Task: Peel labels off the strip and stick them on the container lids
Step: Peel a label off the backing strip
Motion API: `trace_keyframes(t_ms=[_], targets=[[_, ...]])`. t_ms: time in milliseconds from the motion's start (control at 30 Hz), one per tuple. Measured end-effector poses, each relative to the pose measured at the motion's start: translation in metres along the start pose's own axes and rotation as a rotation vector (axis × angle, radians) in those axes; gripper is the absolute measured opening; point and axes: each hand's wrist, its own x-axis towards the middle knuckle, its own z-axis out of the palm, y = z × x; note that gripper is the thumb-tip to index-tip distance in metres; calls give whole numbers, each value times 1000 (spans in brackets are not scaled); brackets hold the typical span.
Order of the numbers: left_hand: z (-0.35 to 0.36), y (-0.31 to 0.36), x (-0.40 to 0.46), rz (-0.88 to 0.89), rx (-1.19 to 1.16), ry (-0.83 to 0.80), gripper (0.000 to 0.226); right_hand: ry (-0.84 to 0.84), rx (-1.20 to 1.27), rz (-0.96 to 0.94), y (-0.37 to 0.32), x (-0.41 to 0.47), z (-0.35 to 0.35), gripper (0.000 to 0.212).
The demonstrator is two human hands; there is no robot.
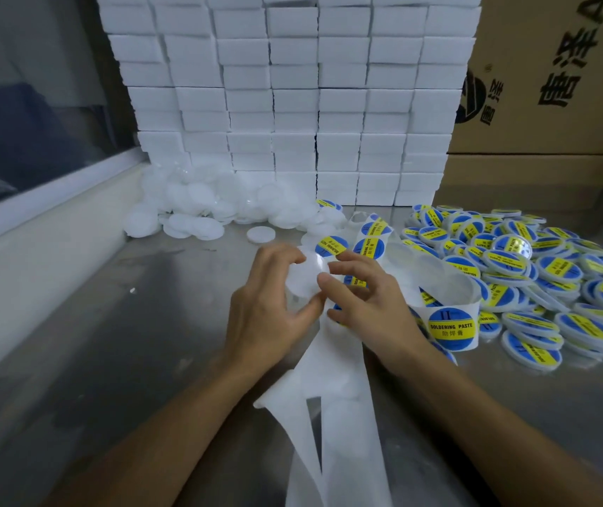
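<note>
Nearest the camera, the spent white backing strip (333,408), already bare of labels, trails off the front edge of the dull grey metal tabletop (128,360) between the two forearms. Just above it the left hand (267,305) grips a plain round white plastic lid (302,278), thumb below and fingers curled over its top edge. The right hand (362,298) meets the lid from the other side, its fingertips (324,278) touching the lid's face; whether it pinches a label cannot be told, though blue and yellow print shows under its palm.

The step in hand looks like the pause between lids: a blank lid is held ready and no sticker is on it yet. The next move probably calls for lifting a label's edge from the looping strip of round blue-and-yellow "SOLDERING PASTE" labels (450,325) just to the right, then centring it on the lid and pressing it flat without creases.

Farther right lies a heap of already labelled lids (549,272). Beyond the hands, to the left, a pile of unlabelled white lids (197,210) sits against a wall of stacked white foam blocks (292,97). A brown cardboard carton with black printed characters (556,104) stands at the far right, and a window with a pale sill (36,199) runs along the left.
</note>
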Motion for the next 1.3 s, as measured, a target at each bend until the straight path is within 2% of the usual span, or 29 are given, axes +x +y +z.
trace_keyframes(t_ms=[133,233,333,400,467,600,700,833,933,1033,1300], targets=[[2,2,-2,112,14,-13,40,8,39,7,3,2,-2,7],[2,1,-1,56,-73,-52,52,6,44,22,5,5,-4,10],[1,3,2,-221,-290,-95,61,3,42,24,6,6,-4,12],[-1,2,4,-505,-556,-147,52,5,58,27,6,7,-4,13],[-3,-2,7,-710,-743,-197,34,4,66,37,6,7,-5,12],[-7,-9,9,-873,-929,-204,18,22,66,43,7,8,-5,4],[-8,-13,11,-940,-1016,-162,15,62,108,54,10,9,-6,17],[-8,-19,13,-1029,-1080,-66,13,170,242,88,14,12,-7,23],[-8,-21,13,-1039,-1089,-51,13,234,300,147,16,17,-8,31],[-7,-21,13,-1032,-1077,-59,12,242,305,193,17,19,-9,33],[-8,-21,13,-1021,-1079,-82,13,238,273,166,20,21,-11,34]])
